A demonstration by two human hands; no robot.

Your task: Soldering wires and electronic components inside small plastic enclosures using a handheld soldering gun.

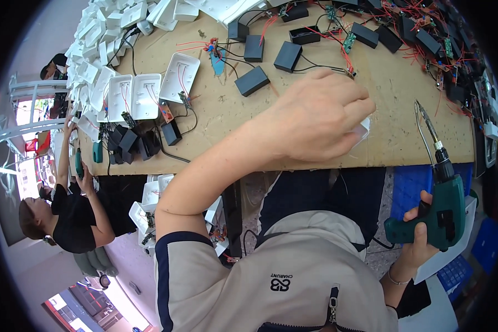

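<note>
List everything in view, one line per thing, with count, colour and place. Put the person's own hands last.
Workbench: one, tan board, centre.
White plastic housings: many, piled along the bench's left edge and top.
Black boxes: many, wired, upper bench.
Circuit boards with red wires: many, upper right.
Power screwdriver: one, green, lower right, bit pointing up.
Blue crates: under the bench, right.
Co-worker: one, black top, far left.
Left hand: closed over a small white part at the bench's near edge.
Right hand: gripping the power screwdriver.
</note>
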